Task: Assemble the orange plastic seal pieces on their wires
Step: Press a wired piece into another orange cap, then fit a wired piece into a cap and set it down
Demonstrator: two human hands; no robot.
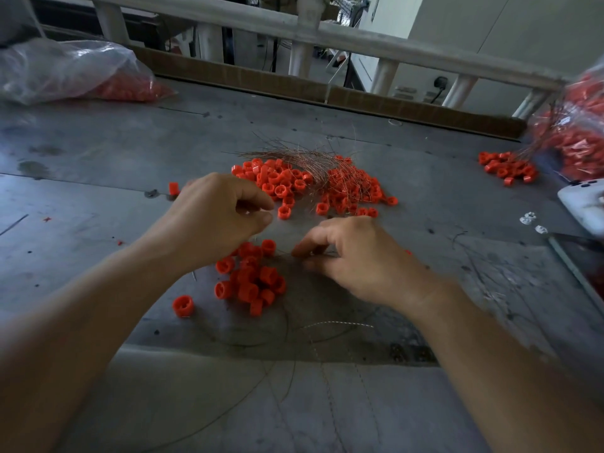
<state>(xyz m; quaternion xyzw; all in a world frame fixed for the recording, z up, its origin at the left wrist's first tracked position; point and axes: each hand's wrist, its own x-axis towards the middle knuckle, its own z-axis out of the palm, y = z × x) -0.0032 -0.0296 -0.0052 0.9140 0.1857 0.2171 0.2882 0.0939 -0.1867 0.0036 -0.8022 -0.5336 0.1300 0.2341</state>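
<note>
— Orange seal pieces: state their locations, left to right.

— A clear bag [75,70] at far left holds a stock. The near pile [251,279] lies on the worktop [98,152] between the hands, partly under the left hand [215,217]. The far heap [281,181] lies beyond it, touching the wire bundle [294,155]. A heap mixed with wires [353,191] lies just right of that. A small pile [506,168] and a second bag [581,132] sit at far right.

— Hand status?

— Left fingers [258,220]: curled, thumb against forefinger. It cannot be told what they pinch, if anything. Right hand [353,259]: fingers [304,248] pinch a thin wire [284,252] low over the worktop, beside the near pile.

— Probable faults?

— 1. The left wrist hangs over the near pile. A sideways sweep would likely scatter the round pieces, which look free to roll.
2. The thin wire looks springy. A light pinch may let it slip, and a hard one may kink it, making threading difficult.
3. Strands in the wire bundle cross one another. Pulling one may drag others and the heap with it.
4. Loose wires [336,323] lie near the front edge and may snag on the right forearm.
</note>
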